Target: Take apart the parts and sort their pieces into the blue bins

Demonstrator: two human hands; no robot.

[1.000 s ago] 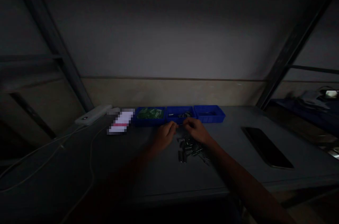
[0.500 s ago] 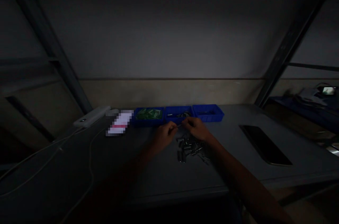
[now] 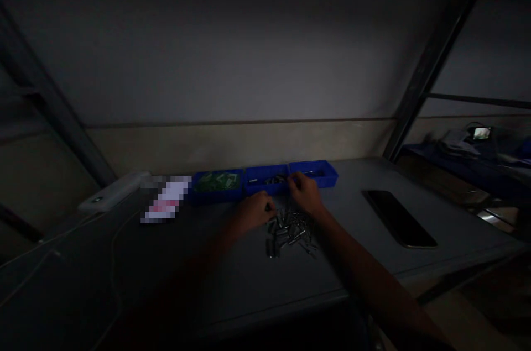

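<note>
Dim light leaves little detail. My left hand [image 3: 256,210] is closed, fingers curled, at the left edge of a pile of small shiny metal parts [image 3: 290,234] on the grey table. What it holds, if anything, I cannot make out. Just behind the pile, my right hand [image 3: 306,193] has its fingertips pinched together by the adjoining rims of the middle blue bin [image 3: 267,189] and the right blue bin [image 3: 331,179]. Anything in that pinch is too small to see. Dark and shiny metal pieces lie in the middle bin; a few thin ones are in the right bin.
A left blue bin [image 3: 218,196] holds green and pale pieces. Beyond it are a blurred-out phone-like sheet [image 3: 168,199] and a white power strip [image 3: 114,192] with cables. A dark tablet or phone [image 3: 399,218] lies to the right. Metal posts frame the table [image 3: 249,290].
The view has turned slightly right. My hands, close together half a second ago with a thin piece between them, are now apart, the left lower beside the pile, the right at the bins.
</note>
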